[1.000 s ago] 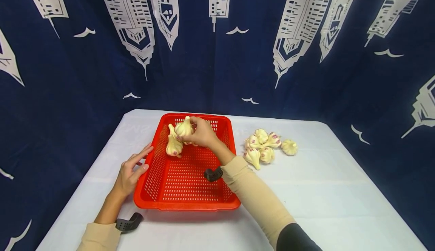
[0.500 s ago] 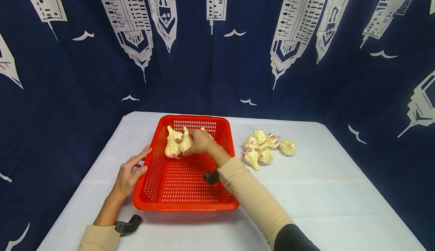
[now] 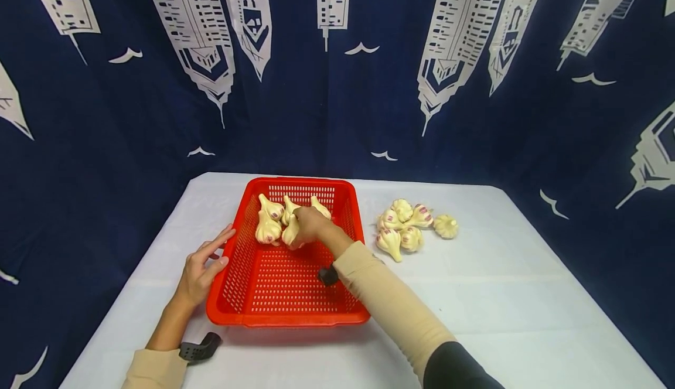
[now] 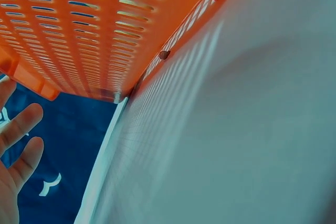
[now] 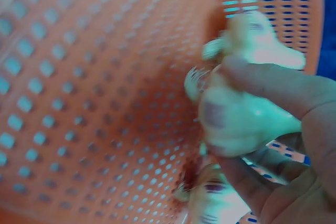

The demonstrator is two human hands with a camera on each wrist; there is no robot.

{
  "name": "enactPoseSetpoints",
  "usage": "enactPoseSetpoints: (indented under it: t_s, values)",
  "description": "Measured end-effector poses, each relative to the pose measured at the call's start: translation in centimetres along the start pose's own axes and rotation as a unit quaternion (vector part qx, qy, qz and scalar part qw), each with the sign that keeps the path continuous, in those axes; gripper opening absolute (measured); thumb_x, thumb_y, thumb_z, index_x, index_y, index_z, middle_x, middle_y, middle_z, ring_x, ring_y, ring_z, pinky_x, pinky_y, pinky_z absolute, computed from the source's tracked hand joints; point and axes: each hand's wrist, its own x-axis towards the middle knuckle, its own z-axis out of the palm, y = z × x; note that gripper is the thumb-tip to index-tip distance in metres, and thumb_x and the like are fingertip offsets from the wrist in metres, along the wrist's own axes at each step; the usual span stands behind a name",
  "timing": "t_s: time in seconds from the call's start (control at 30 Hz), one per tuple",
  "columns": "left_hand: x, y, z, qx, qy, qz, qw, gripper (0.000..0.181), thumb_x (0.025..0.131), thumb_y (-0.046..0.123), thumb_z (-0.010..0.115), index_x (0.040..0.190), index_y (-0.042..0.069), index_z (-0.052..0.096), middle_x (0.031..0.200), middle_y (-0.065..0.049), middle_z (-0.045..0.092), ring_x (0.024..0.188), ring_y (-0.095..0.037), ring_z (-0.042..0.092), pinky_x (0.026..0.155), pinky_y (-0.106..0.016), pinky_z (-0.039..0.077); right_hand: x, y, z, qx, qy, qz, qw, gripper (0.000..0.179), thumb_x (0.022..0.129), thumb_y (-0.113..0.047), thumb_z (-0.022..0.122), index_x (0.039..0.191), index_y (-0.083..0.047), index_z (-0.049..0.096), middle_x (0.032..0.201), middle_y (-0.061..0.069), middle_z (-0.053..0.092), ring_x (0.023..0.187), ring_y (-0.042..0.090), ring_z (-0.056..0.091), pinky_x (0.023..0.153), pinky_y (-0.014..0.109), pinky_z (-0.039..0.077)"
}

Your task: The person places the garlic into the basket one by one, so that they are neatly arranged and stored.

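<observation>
In the head view, a red perforated plastic basket (image 3: 287, 320) holds several garlic bulbs (image 3: 268, 228) at its far end. My right hand (image 3: 312, 226) reaches down inside and pinches one garlic bulb (image 5: 244, 121) between thumb and fingers, as the right wrist view shows. Other bulbs lie on both sides of it, close to the basket floor. At the basket's left rim my left hand (image 3: 199, 265) rests with fingers extended, fingertips touching the edge. In the left wrist view its fingers (image 4: 22, 127) show beside the basket's outer wall.
A cluster of several garlic bulbs (image 3: 413, 239) lies on the white-covered table (image 3: 506, 295) to the right of the basket, with one bulb (image 3: 445, 226) slightly apart. A dark blue curtain (image 3: 327, 113) with white building prints hangs behind the table.
My right hand has lowered the garlic bulb from above the others to the basket floor, in front of the far bulbs. The left hand has stayed at the rim.
</observation>
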Motion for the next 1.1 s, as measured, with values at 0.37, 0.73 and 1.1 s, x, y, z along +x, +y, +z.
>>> enactPoseSetpoints:
  t_s: [0.37,0.73,1.1]
  values:
    - [-0.07,0.04,0.11,-0.008,-0.004,-0.002,1.0,0.052,0.084,0.003,0.052,0.134,0.002,0.06,0.141,-0.016,0.054,0.099,-0.005,0.055,0.076,-0.019,0.042,0.19,-0.14,0.86,-0.019,0.006,0.017,0.9997,0.061,0.064,-0.024,0.093,0.115,-0.006,0.064,0.101,0.004,0.067,0.098,0.021,0.061,0.082,0.031,0.05]
    - [-0.07,0.03,0.07,-0.007,0.005,0.011,0.9999,0.051,0.083,0.003,0.052,0.133,0.001,0.061,0.139,-0.018,0.056,0.098,-0.004,0.056,0.075,-0.017,0.042,-0.02,-0.02,0.53,-0.028,-0.023,0.025,0.999,0.074,0.065,-0.03,0.093,0.126,-0.005,0.061,0.108,0.006,0.068,0.103,0.022,0.061,0.089,0.031,0.048]
    - [-0.03,0.0,0.11,-0.012,0.007,0.022,0.9997,0.051,0.082,0.002,0.052,0.132,-0.001,0.061,0.138,-0.02,0.056,0.098,-0.006,0.056,0.075,-0.017,0.042,-0.27,0.27,0.03,-0.042,-0.037,0.029,0.998,0.077,0.065,-0.025,0.093,0.132,-0.007,0.058,0.111,0.006,0.067,0.108,0.022,0.059,0.089,0.029,0.048]
